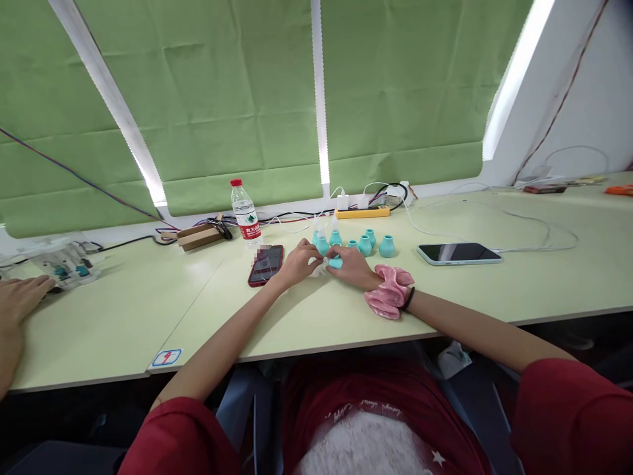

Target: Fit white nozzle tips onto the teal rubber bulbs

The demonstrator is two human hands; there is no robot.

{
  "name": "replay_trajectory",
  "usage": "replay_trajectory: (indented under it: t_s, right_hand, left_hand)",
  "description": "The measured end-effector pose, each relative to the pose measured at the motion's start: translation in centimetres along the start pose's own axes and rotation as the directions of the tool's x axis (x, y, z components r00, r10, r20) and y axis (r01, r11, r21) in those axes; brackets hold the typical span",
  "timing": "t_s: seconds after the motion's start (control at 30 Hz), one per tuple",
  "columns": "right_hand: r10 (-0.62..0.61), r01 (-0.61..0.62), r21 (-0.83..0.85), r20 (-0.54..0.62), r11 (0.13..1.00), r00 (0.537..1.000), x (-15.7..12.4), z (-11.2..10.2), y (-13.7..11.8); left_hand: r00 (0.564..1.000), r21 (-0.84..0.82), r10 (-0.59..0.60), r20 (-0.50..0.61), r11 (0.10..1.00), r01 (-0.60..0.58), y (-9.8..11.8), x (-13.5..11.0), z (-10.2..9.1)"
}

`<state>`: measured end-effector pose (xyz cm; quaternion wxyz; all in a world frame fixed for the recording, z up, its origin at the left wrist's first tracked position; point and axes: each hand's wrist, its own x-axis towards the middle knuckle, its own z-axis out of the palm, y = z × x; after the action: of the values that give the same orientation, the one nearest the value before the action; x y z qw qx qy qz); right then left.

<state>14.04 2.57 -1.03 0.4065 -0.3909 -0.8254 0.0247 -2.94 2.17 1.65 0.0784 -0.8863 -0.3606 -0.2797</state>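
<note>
My left hand (301, 258) and my right hand (352, 267) meet on the pale green table (316, 310), fingers curled together. Between them they pinch a small teal rubber bulb (335, 262) and a white piece (318, 266) that is mostly hidden by the fingers. A pink scrunchie (388, 291) sits on my right wrist. Just behind the hands stand several more teal bulbs (364, 245), some with clear tips.
A red phone (266, 264) lies left of my hands, a water bottle (245, 214) behind it. A second phone (458, 253) charges at the right by a white cable. A yellow power strip (362, 212) sits by the window. Another person's hand (20, 297) rests at far left.
</note>
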Motion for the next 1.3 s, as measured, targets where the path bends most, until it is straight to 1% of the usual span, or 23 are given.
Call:
replay_trajectory:
  t_s: [0.1, 0.17, 0.27, 0.33, 0.47, 0.53, 0.57, 0.63, 0.7, 0.73, 0.8, 0.87, 0.93, 1.0, 1.03, 1.1, 1.17, 1.2, 1.23, 1.3]
  right_hand:
    - [-0.027, 0.028, -0.063, 0.023, 0.998, 0.999, -0.1, 0.0, 0.0]
    - [-0.043, 0.046, -0.108, 0.028, 0.993, 0.999, -0.2, 0.0, -0.1]
    - [-0.063, 0.068, -0.169, 0.03, 0.983, 0.998, -0.4, 0.1, -0.5]
    - [-0.065, 0.073, -0.207, 0.042, 0.976, 0.997, -0.5, 0.0, -0.8]
    - [-0.048, 0.061, -0.252, 0.055, 0.966, 0.997, -0.5, -0.2, -1.3]
    - [-0.045, 0.054, -0.242, 0.043, 0.969, 0.998, -0.5, -0.3, -1.3]
    - [-0.04, 0.047, -0.228, 0.035, 0.973, 0.999, -0.4, -0.2, -1.3]
    - [-0.017, 0.019, -0.176, 0.016, 0.984, 1.0, -0.3, -0.1, -1.2]
    - [0.021, -0.022, -0.087, -0.012, 0.996, 1.0, -0.2, -0.1, -1.1]
    - [0.042, -0.043, -0.035, -0.029, 0.998, 0.999, -0.1, 0.0, -1.2]
    - [0.086, -0.082, 0.059, -0.065, 0.995, 0.994, 0.1, -0.2, -1.3]
    - [0.131, -0.119, 0.126, -0.092, 0.985, 0.987, 0.3, -0.5, -1.7]
    - [0.181, -0.167, 0.197, -0.054, 0.966, 0.982, 0.4, -0.9, -2.1]
    - [0.234, -0.235, 0.281, 0.038, 0.931, 0.972, 0.5, -1.1, -2.2]
    - [0.259, -0.275, 0.319, 0.09, 0.907, 0.962, 0.5, -1.0, -2.1]
    - [0.32, -0.372, 0.379, 0.195, 0.848, 0.927, 0.5, -0.8, -1.6]
    - [0.369, -0.451, 0.402, 0.267, 0.797, 0.89, 0.6, -0.5, -1.0]
    - [0.385, -0.475, 0.405, 0.287, 0.781, 0.877, 0.6, -0.4, -0.7]
    - [0.395, -0.485, 0.406, 0.29, 0.774, 0.872, 0.6, -0.4, -0.5]
    - [0.395, -0.473, 0.41, 0.265, 0.78, 0.88, 0.6, -0.5, -0.4]
  left_hand:
    - [0.998, 0.081, 0.029, 0.055, 0.996, -0.034, 0.0, 0.1, -0.1]
    - [0.993, 0.167, 0.056, 0.102, 0.983, -0.073, 0.3, 0.2, -0.1]
    - [0.983, 0.329, 0.085, 0.164, 0.934, -0.136, 1.1, 0.2, 0.0]
    - [0.975, 0.408, 0.104, 0.197, 0.895, -0.178, 1.6, 0.2, 0.1]
    - [0.957, 0.475, 0.158, 0.243, 0.841, -0.259, 2.2, 0.2, 0.3]
    - [0.955, 0.482, 0.179, 0.235, 0.832, -0.274, 2.1, 0.2, 0.5]
    - [0.959, 0.477, 0.181, 0.217, 0.838, -0.266, 2.0, 0.2, 0.5]
    - [0.976, 0.44, 0.165, 0.142, 0.873, -0.212, 1.7, 0.2, 0.6]
    - [0.99, 0.368, 0.14, 0.021, 0.92, -0.138, 1.5, 0.2, 0.7]
    - [0.99, 0.322, 0.126, -0.057, 0.941, -0.101, 1.4, 0.1, 0.7]
    - [0.97, 0.219, 0.083, -0.228, 0.975, -0.032, 1.3, 0.1, 0.7]
    - [0.926, 0.103, 0.011, -0.378, 0.994, 0.03, 1.3, 0.1, 0.7]
    - [0.883, 0.0, -0.067, -0.465, 0.997, 0.076, 1.4, 0.2, 0.8]
    - [0.864, -0.025, -0.081, -0.497, 0.997, 0.079, 1.4, 0.2, 0.8]
    - [0.867, 0.0, -0.048, -0.495, 0.998, 0.055, 1.4, 0.1, 0.8]
    - [0.884, 0.098, 0.073, -0.461, 0.995, -0.031, 1.4, 0.2, 0.4]
    - [0.893, 0.178, 0.152, -0.424, 0.981, -0.083, 1.3, 0.2, -0.1]
    - [0.896, 0.194, 0.152, -0.416, 0.978, -0.076, 1.1, 0.3, -0.3]
    - [0.902, 0.194, 0.123, -0.414, 0.98, -0.045, 0.9, 0.3, -0.5]
    - [0.924, 0.165, 0.012, -0.383, 0.985, 0.056, 0.4, 0.3, -0.5]
